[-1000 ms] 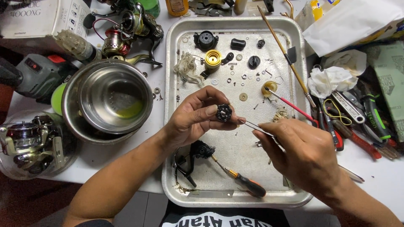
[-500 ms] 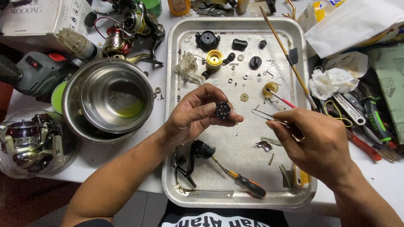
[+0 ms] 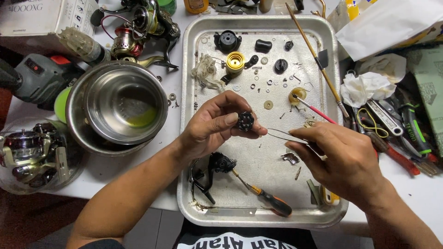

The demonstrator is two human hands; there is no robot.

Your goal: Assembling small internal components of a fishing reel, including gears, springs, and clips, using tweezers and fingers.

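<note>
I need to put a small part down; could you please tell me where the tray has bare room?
The metal tray is barest at its middle, between the black reel body and the right hand, and along the front edge by the orange-handled screwdriver. The far half, around the gold spool, is crowded with washers.

Black toothed part (image 3: 245, 121), silver tray (image 3: 194, 138) (dull), gold spool (image 3: 235, 62).

Over the metal tray (image 3: 194, 138), left hand (image 3: 210, 129) pinches a small black gear-like part (image 3: 245, 121) while right hand (image 3: 344, 154) points thin tweezers (image 3: 284, 135) at it, screwdriver (image 3: 265, 199) lying nearer.
</note>
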